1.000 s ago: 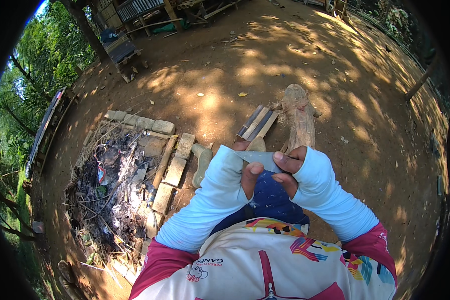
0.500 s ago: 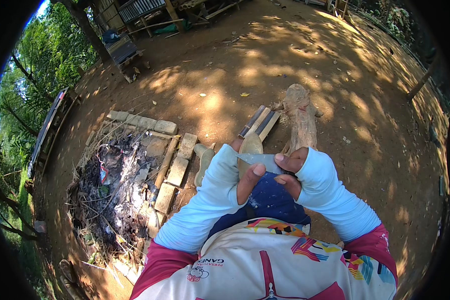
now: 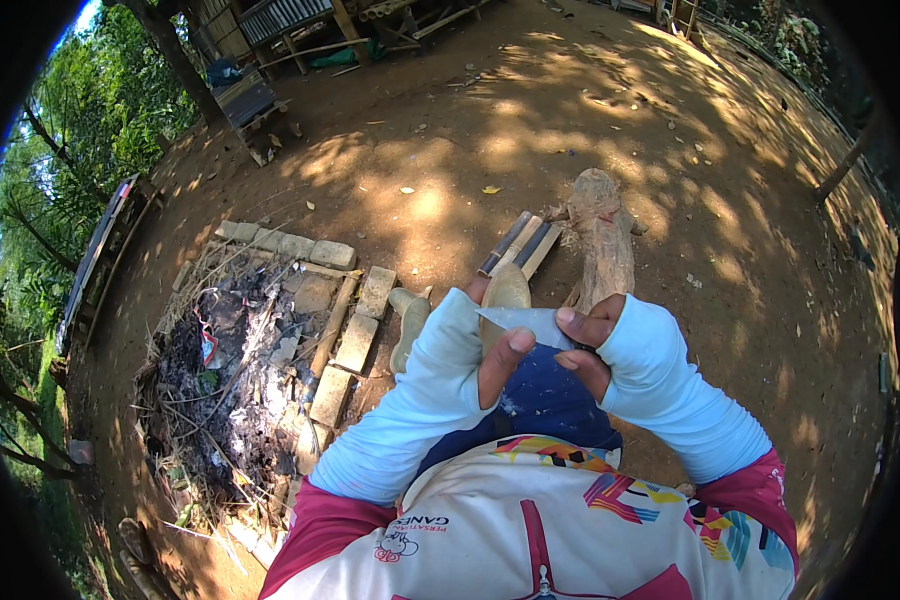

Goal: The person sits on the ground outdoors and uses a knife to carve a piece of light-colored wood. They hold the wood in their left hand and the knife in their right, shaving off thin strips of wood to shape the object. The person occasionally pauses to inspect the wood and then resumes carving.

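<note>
A flat grey metal blade [image 3: 526, 322] lies crosswise between my two hands, in front of my chest. My left hand [image 3: 492, 362] curls under its left end, thumb pressed on the flat. My right hand [image 3: 588, 342] pinches the right end between thumb and fingers, and whatever is below that is hidden. Both forearms wear pale blue sleeves. Under the hands are my knees in dark blue cloth [image 3: 540, 400]. A tan rounded thing [image 3: 508, 288], perhaps a shoe toe, pokes out just beyond the blade.
A short thick log [image 3: 605, 235] lies on the dirt ahead, with flat wooden pieces [image 3: 520, 245] to its left. Bricks [image 3: 355, 335] border an ash and rubbish heap [image 3: 230, 380] on my left. Another tan shoe-like thing [image 3: 410, 322] rests nearby. A wooden bench [image 3: 245, 95] stands far off.
Both hands have drifted slightly down and toward me with the blade. My left thumb has shifted on the blade's flat.
</note>
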The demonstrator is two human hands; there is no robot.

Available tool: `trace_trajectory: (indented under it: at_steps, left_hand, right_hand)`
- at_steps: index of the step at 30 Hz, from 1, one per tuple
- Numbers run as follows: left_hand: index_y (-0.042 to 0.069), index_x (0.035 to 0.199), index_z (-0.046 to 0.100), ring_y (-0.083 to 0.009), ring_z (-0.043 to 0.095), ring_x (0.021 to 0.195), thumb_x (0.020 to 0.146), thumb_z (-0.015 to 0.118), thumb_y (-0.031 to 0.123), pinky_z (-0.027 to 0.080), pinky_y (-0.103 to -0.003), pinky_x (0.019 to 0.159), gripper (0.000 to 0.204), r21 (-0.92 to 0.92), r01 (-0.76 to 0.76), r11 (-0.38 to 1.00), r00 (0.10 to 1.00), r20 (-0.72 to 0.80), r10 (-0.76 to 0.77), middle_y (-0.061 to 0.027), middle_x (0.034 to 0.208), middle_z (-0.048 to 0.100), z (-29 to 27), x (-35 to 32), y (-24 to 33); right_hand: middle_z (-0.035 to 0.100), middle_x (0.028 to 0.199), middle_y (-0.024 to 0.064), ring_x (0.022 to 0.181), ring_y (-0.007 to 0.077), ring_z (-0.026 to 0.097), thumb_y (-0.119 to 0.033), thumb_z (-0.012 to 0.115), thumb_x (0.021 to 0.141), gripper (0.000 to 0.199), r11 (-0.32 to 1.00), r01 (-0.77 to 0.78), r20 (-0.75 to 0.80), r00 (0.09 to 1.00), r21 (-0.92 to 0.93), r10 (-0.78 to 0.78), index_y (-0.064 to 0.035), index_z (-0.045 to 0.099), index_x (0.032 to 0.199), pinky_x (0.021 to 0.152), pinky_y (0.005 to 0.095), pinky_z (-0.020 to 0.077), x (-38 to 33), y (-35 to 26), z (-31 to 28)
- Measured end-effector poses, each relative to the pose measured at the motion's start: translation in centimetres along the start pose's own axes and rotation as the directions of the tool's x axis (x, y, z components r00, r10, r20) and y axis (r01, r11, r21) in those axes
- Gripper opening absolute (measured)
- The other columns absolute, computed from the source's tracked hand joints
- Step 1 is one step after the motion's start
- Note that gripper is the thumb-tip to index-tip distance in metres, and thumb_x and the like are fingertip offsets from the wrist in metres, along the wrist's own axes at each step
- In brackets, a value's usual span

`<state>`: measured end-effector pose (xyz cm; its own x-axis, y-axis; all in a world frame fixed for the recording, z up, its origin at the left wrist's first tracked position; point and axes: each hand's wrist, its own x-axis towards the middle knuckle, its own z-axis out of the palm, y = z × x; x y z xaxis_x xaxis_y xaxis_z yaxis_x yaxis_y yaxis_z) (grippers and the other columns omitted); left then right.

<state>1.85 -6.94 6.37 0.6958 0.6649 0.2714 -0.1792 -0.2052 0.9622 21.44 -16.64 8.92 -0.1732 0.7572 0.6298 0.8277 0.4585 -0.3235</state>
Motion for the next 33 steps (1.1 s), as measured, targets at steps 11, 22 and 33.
trace_trajectory:
  at_steps: [11,22,33]
  left_hand:
    - [0.002,0.104,0.054,-0.0090,0.056,0.062,0.096,0.059,0.043,0.043,-0.023,0.054,0.041,0.026,0.016,1.000,0.991,-0.131,-0.012,-0.0021,0.073,0.058,0.9,0.5,-1.0]
    - [0.001,0.109,0.050,-0.0060,0.052,0.061,0.096,0.062,0.037,0.042,-0.021,0.053,0.040,-0.048,0.045,0.998,0.984,-0.171,-0.052,0.0000,0.075,0.056,1.2,0.5,-1.4]
    - [0.002,0.100,0.051,-0.0074,0.053,0.060,0.096,0.059,0.043,0.043,-0.022,0.052,0.042,-0.081,0.058,0.995,0.967,-0.244,-0.076,-0.0012,0.073,0.056,1.8,0.8,-1.8]
  right_hand:
    - [0.061,0.069,0.0084,0.054,0.0232,0.058,-0.010,0.080,0.075,0.038,0.999,-0.026,-0.053,0.998,-0.022,0.025,-0.0087,0.069,0.111,0.046,0.0336,0.0447,0.2,-0.6,0.6]
    - [0.058,0.067,0.0077,0.054,0.0238,0.057,-0.013,0.079,0.077,0.035,0.995,-0.063,-0.082,0.995,-0.078,0.057,-0.0093,0.070,0.110,0.046,0.0350,0.0439,0.0,-0.5,1.4]
    - [0.059,0.067,0.0085,0.056,0.0248,0.058,-0.014,0.078,0.078,0.034,0.990,-0.108,-0.087,0.991,-0.094,0.100,-0.0097,0.070,0.111,0.048,0.0359,0.0449,0.1,-0.8,1.9]
